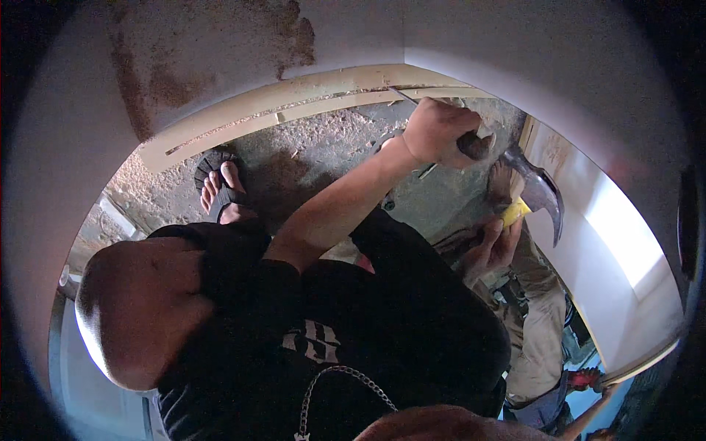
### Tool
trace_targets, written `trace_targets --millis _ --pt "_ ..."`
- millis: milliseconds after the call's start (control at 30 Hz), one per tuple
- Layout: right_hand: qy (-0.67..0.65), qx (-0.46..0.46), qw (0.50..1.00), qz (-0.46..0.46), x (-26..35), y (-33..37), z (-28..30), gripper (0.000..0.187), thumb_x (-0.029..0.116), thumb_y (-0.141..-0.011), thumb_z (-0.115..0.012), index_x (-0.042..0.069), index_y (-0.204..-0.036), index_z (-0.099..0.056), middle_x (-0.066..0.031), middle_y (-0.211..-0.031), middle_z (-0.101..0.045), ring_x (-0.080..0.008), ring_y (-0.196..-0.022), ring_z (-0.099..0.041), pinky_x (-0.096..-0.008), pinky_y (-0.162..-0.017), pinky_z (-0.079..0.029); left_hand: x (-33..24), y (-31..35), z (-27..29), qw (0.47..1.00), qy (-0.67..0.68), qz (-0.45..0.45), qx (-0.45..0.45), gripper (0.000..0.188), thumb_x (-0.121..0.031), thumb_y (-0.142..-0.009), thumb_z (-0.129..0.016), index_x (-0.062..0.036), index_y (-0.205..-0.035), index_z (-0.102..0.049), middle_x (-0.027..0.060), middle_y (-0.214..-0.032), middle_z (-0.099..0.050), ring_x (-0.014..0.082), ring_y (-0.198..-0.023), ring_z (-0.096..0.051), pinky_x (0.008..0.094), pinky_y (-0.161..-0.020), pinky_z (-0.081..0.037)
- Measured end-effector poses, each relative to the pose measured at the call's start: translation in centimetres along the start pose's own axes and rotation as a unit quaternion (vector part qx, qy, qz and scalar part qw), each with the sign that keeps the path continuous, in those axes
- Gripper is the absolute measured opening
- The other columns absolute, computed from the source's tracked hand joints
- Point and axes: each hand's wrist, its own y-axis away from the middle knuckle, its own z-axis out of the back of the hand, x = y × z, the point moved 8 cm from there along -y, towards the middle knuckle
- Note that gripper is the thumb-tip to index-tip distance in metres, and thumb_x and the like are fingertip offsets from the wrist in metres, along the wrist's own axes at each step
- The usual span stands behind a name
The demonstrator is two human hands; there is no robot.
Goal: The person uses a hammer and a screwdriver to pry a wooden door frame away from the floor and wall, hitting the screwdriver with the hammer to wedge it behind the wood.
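My left hand point(443, 132) is closed around the dark handle of a chisel point(401, 95). The thin metal blade slants up and left, its tip at the long groove of a pale wooden board point(309, 87). My right hand point(494, 248) is wrapped round the yellow handle of a claw hammer point(543, 192), low and to the right. The dark hammer head lies close to the butt of the chisel handle; whether they touch I cannot tell. Wood chips lie along the groove.
Wood shavings point(323, 132) cover the floor between my sandalled left foot point(220, 184) and the board. A white panel point(603, 242) stands at the right. Khaki trousers point(540, 342) and another person's hand point(588, 411) show at lower right. A stained white wall point(353, 33) rises behind the board.
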Motion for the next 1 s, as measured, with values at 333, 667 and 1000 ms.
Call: trace_targets --millis 333,667,1000 --pt "-0.023 -0.129 0.991 -0.006 -1.5 1.5 2.3 0.043 0.013 -0.099 -0.053 -0.006 -0.137 -0.043 -0.0036 -0.081 -0.06 -0.0077 -0.062 -0.051 -0.0206 -0.053 -0.04 -2.0 0.6 2.1 0.987 0.018 -0.092 -0.129 0.028 -0.016 -0.064 -0.077 -0.0139 -0.058 -0.049 0.0004 -0.053 -0.049 0.0179 -0.043 -0.049 0.0293 -0.044 -0.04" --pt "-0.232 -0.197 0.912 -0.275 -10.4 0.1 -4.3 0.026 0.017 -0.099 -0.052 0.004 -0.121 -0.051 -0.0036 -0.079 -0.059 -0.0124 -0.063 -0.055 -0.0275 -0.053 -0.045 -12.1 -1.9 1.4 0.966 0.183 -0.144 -0.112 0.028 -0.007 -0.071 -0.074 -0.0116 -0.058 -0.049 0.0013 -0.054 -0.045 0.0131 -0.043 -0.051 0.0258 -0.04 -0.038" --pt "-0.161 -0.148 0.898 -0.383 -28.4 5.6 -7.2 0.024 0.021 -0.098 -0.052 0.002 -0.113 -0.049 -0.0076 -0.09 -0.056 -0.0246 -0.079 -0.057 -0.0388 -0.072 -0.047 -0.1 -1.8 7.7 0.896 0.37 0.098 -0.226 0.021 -0.014 -0.086 -0.061 -0.0076 -0.073 -0.046 0.0012 -0.056 -0.041 0.0139 -0.045 -0.036 0.0284 -0.044 -0.033"
